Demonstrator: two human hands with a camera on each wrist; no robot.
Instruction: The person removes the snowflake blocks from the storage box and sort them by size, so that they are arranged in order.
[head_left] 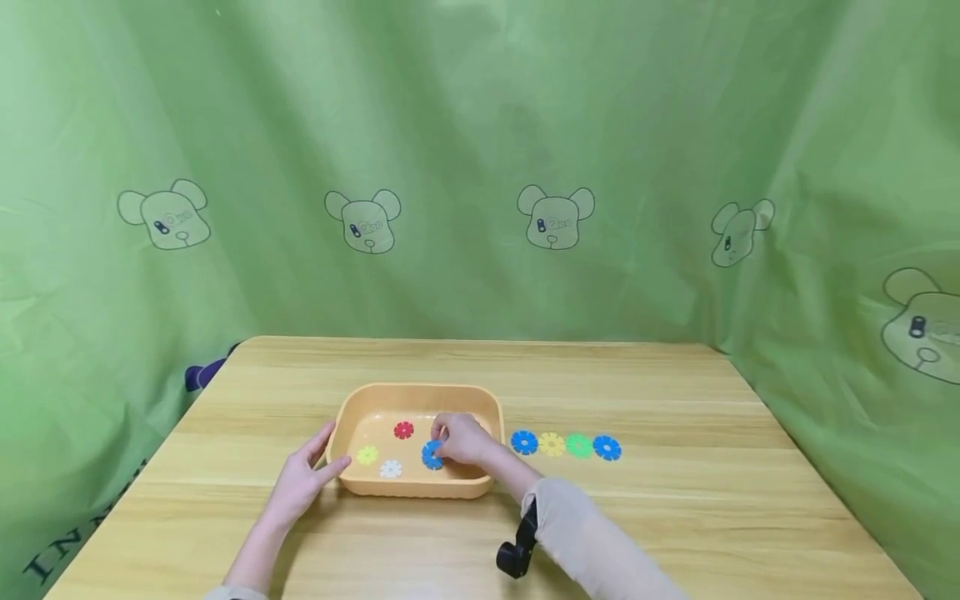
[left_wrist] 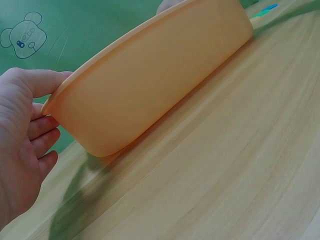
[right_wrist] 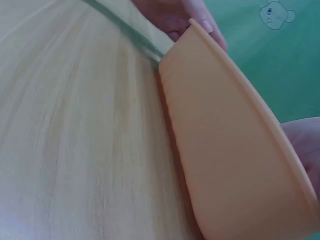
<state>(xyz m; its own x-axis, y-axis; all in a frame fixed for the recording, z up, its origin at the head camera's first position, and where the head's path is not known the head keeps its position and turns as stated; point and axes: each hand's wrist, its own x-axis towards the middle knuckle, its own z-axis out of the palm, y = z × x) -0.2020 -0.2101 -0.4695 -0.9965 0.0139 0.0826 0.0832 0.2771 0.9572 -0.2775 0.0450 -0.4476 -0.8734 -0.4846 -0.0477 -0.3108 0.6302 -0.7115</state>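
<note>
Left hand (head_left: 300,479) has its thumb over the rim of the tray (head_left: 416,487), fingers below, gripping; right hand (head_left: 467,439) is inside, fingertips nearly together, pinching a blue disc (head_left: 428,458). Disc's thin, so a loose pinch could drop it. Lifting too low, the wrist might bump the rim or scatter the disc row (head_left: 557,448) just beside it on the surface (head_left: 705,500).

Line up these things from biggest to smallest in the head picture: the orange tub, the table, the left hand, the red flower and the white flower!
1. Table
2. Orange tub
3. Left hand
Smallest: red flower and white flower. They look about alike, and the white one is nearer the camera, so I can't rank them.
</note>
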